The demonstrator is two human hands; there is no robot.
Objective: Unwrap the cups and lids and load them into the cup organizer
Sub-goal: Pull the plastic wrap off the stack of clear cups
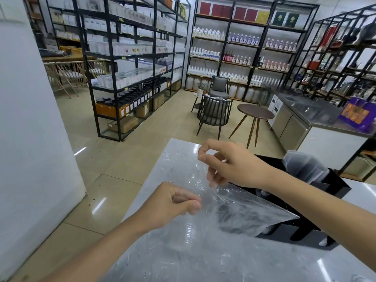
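Observation:
A sheet of clear plastic wrap (pixel 240 208) is stretched in the air above the grey marble counter (pixel 183 257). My left hand (pixel 173 202) pinches its near edge between thumb and fingers. My right hand (pixel 227 161) pinches the far edge a little higher, its forearm crossing over the black cup organizer (pixel 317 237). The organizer stands on the counter at the right, partly veiled by the wrap. A stack of clear cups or lids in plastic (pixel 305 165) sticks up out of its far compartment. What the other compartments hold is hidden.
The counter's left edge (pixel 142 186) drops to a tiled floor. Beyond stand a round wooden table (pixel 255 113), black chairs (pixel 213 112), tall black shelving (pixel 130 64) stocked with bottles and jars, and a steel counter (pixel 305 112) at the right.

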